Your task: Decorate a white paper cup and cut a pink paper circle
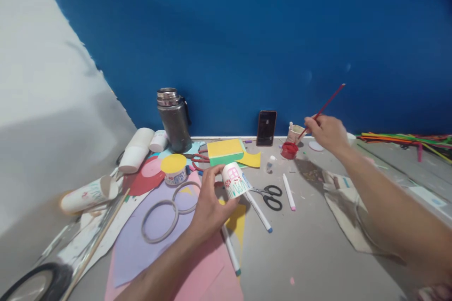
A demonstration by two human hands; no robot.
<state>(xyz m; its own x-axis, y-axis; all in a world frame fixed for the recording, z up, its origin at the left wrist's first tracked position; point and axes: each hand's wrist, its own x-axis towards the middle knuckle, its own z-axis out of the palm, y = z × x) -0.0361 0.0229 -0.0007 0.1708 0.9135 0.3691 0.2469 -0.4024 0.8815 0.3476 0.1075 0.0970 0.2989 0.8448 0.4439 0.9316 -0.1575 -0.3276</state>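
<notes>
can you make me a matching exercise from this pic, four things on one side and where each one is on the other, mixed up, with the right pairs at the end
Things:
1. decorated paper cup
2. paintbrush
3. phone
4. black-handled scissors

Places:
A. held in the right hand
B. lying on the grey table
C. standing upright by the blue wall
D. held in the left hand

Right pairs: 1-D, 2-A, 3-C, 4-B
</notes>
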